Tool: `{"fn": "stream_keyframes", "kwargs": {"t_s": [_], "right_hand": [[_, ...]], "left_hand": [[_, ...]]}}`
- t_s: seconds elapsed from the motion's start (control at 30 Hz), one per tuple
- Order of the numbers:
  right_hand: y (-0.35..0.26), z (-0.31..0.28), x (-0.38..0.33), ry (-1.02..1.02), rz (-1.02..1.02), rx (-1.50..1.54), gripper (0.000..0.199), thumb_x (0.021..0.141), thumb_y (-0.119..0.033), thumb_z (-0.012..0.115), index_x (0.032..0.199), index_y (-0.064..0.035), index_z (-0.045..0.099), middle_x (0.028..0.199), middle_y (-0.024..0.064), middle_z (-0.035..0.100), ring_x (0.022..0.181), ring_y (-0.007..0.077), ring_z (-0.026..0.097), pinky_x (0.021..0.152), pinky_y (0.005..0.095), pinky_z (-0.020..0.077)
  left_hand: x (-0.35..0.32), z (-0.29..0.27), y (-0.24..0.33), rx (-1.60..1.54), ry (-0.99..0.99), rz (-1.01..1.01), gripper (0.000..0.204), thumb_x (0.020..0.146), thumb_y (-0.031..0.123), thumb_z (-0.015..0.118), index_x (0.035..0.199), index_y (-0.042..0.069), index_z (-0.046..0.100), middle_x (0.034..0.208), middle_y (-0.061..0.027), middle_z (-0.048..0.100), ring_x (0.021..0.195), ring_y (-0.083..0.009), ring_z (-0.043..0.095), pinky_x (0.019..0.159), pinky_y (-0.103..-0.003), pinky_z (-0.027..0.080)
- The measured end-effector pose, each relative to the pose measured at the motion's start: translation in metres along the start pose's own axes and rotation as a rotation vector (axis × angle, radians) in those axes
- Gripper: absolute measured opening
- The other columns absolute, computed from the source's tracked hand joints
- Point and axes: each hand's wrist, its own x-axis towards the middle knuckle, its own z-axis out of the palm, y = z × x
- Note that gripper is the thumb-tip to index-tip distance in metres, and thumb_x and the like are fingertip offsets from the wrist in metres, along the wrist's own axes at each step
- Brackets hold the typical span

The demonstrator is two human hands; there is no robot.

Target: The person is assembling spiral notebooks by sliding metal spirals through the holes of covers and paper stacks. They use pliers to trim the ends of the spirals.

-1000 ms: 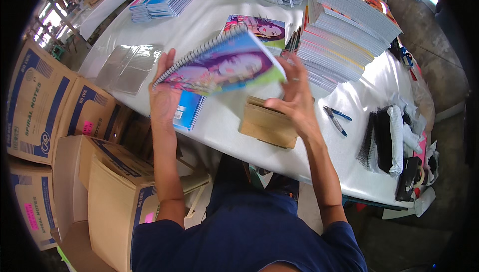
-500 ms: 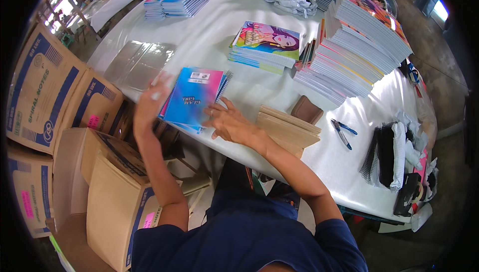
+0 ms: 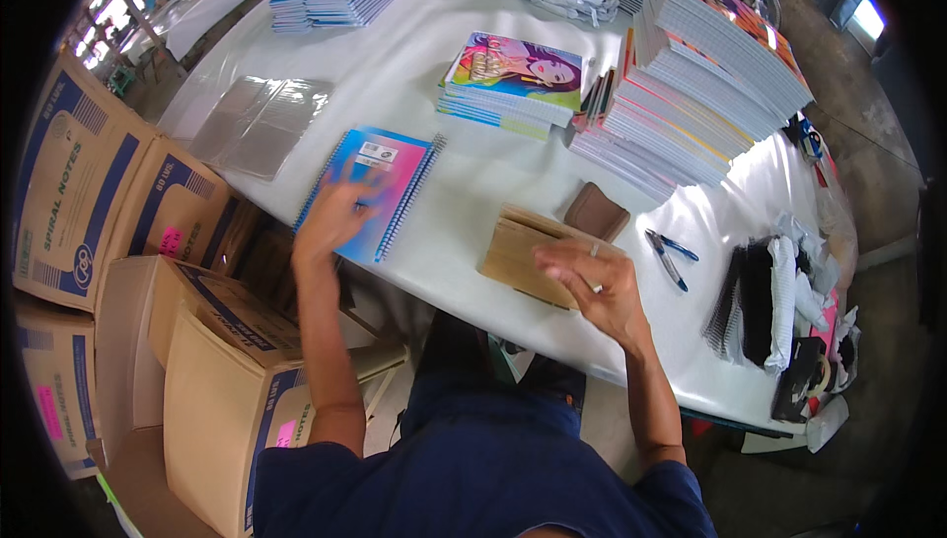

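A blue and pink spiral notebook (image 3: 395, 183) lies near the table's front edge, its wire binding showing along both long sides; another may lie beneath it. My left hand (image 3: 335, 217) rests on its cover with the fingers spread and slightly blurred. Right of the notebook stands a tan cardboard-like piece (image 3: 508, 252) with a folded or layered top edge. Over its right end is my right hand (image 3: 602, 286), fingers bent and thumb apart, with nothing visible in it. Whether the fingertips touch the tan piece I cannot tell.
Clear plastic sleeves (image 3: 261, 124) lie at left. Notebook stacks (image 3: 508, 79) stand behind, with a tall pile (image 3: 700, 74) at right. A brown block (image 3: 597, 211), pliers (image 3: 669, 257) and black wire coils (image 3: 755, 301) occupy the right side. Cardboard boxes (image 3: 212, 380) crowd the left.
My right hand has left the notebook and moved right to the tan piece. My left hand has come onto the cover from the notebook's left side. The notebook now sits straighter.
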Motion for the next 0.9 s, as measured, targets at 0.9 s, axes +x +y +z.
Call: {"fn": "stream_keyframes", "kwargs": {"t_s": [0.9], "right_hand": [[0.111, -0.020, 0.138, 0.167, 0.558, 0.899, 0.026, 0.086, -0.002, 0.066, 0.109, 0.0061, 0.060, 0.098, 0.0115, 0.067, 0.088, 0.0209, 0.065, 0.083, 0.0333, 0.0534]], "left_hand": [[0.115, 0.039, 0.084, -0.100, 0.446, 0.307, 0.064, 0.084, 0.026, 0.069, 0.142, 0.017, 0.044, 0.147, -0.0057, 0.043, 0.137, -0.0344, 0.034, 0.110, -0.045, 0.030]]}}
